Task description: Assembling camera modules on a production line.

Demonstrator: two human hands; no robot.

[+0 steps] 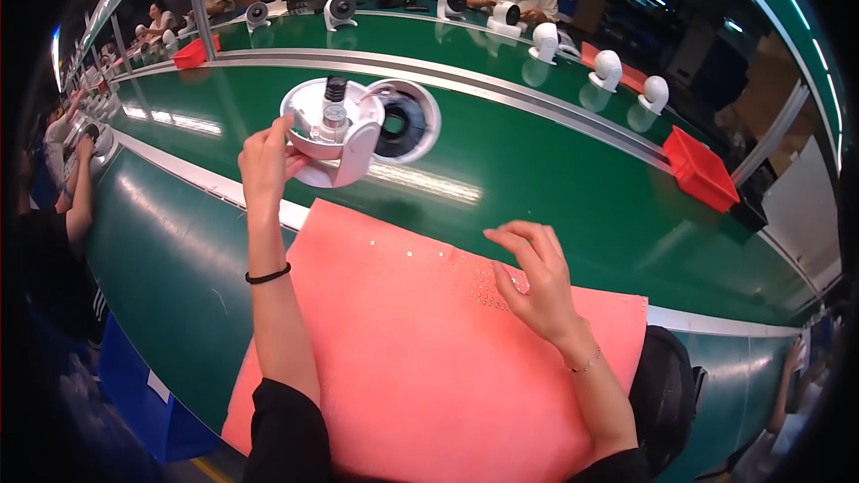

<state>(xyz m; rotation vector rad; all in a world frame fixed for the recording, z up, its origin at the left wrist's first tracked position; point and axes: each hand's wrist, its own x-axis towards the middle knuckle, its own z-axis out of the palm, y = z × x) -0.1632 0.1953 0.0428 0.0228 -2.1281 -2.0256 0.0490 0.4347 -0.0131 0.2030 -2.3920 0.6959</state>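
My left hand [264,161] grips a white round device housing [333,129] by its left rim and holds it above the green belt [537,170]. The housing is open, with a metal and black part standing in its middle. A white ring cover with a black disc inside [404,122] sits right behind it, touching or attached; I cannot tell which. My right hand [532,277] rests on a pink mat [403,367], fingers bent over a scatter of several tiny screws [479,286]. It holds nothing that I can see.
A red bin [700,170] sits at the belt's right side, another red bin [191,53] far left. Several white round devices [608,69] stand along the far belt. Other people sit across the line and to my left. A black round object [667,393] lies by my right elbow.
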